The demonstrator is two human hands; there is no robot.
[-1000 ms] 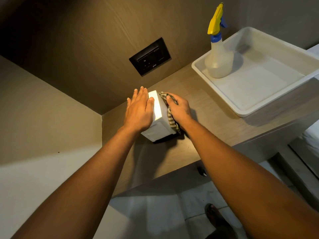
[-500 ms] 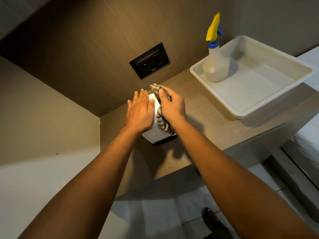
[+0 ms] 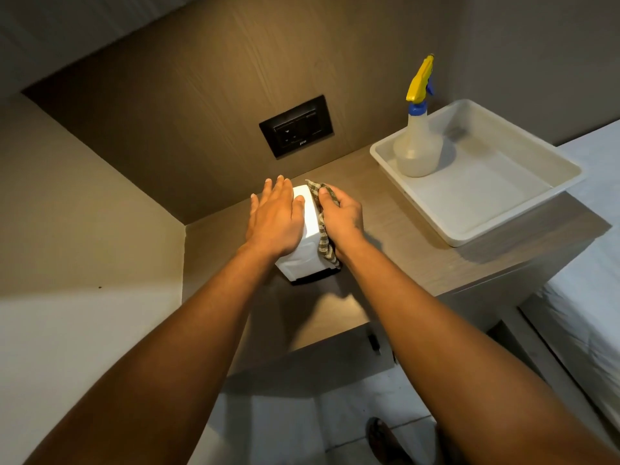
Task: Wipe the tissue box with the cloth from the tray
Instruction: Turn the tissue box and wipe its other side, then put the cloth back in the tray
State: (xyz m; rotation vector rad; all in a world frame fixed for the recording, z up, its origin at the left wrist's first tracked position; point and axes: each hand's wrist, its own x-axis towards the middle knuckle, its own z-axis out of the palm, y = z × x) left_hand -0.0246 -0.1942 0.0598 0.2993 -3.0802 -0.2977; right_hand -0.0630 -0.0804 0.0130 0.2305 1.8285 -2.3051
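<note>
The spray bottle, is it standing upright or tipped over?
Upright: the spray bottle stands on its base in the white tray, with the yellow nozzle on top.

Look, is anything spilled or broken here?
Nothing stands out. The spray bottle stands upright in the tray, and the tissue box looks whole between the left hand and the cloth.

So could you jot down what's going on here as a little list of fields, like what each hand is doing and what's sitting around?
left hand: flat and open on top of the tissue box, steadying it
right hand: pressing the cloth against the box's right side
cloth: striped, bunched in the right hand
tissue box: white, upright on the wooden shelf
tray: white, to the right on the shelf, apart from the box
spray bottle: upright in the tray's far left corner
wall: dark socket above the box
</note>
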